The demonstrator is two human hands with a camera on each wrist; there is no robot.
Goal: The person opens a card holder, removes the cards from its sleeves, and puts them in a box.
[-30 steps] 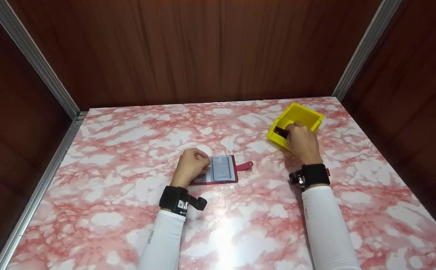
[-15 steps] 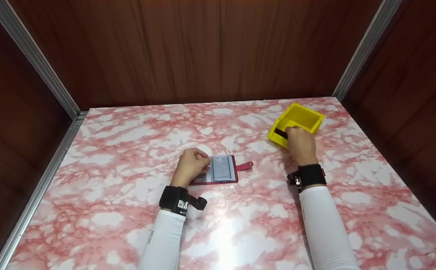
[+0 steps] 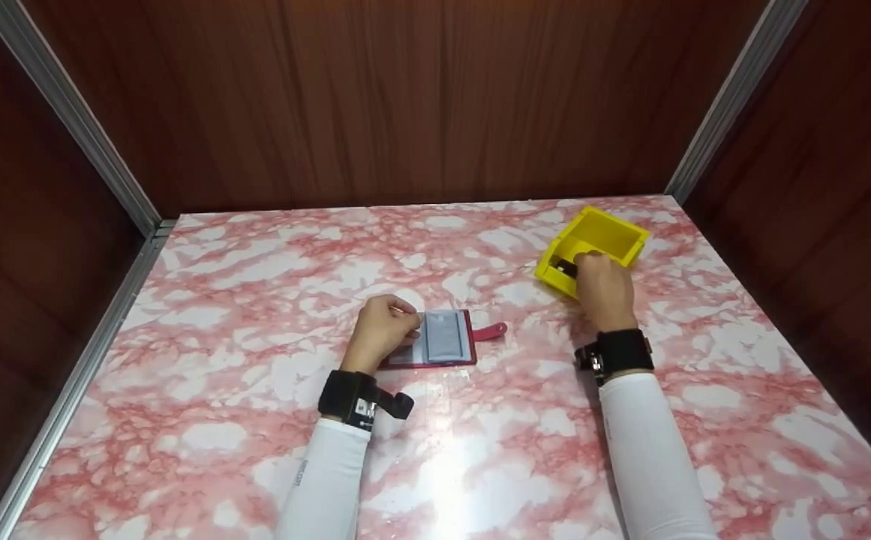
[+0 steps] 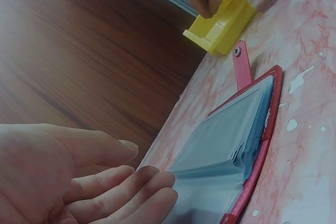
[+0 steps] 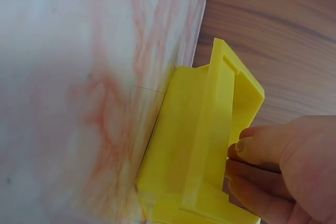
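Note:
A card holder (image 3: 446, 337) with a red cover and clear bluish sleeves lies opened on the table, its pink snap strap (image 3: 490, 331) pointing right. My left hand (image 3: 384, 330) rests over its left side. In the left wrist view the loosely bent fingers (image 4: 131, 195) touch the sleeves near the fold, with the thumb apart from them. My right hand (image 3: 606, 289) reaches into the yellow bin (image 3: 604, 226). A dark flat piece (image 3: 565, 267) sticks out left of its fingertips, which seem to pinch it. The bin's wall hides part of those fingers in the right wrist view.
The table (image 3: 255, 450) has a pink and white marbled top. Brown wood-grain panels (image 3: 405, 105) stand behind it and at both sides, with metal frame strips (image 3: 97, 142) at the corners.
My right hand has drawn slightly back toward me within the bin, and the dark piece has shifted and turned a little. The left hand and card holder have stayed put.

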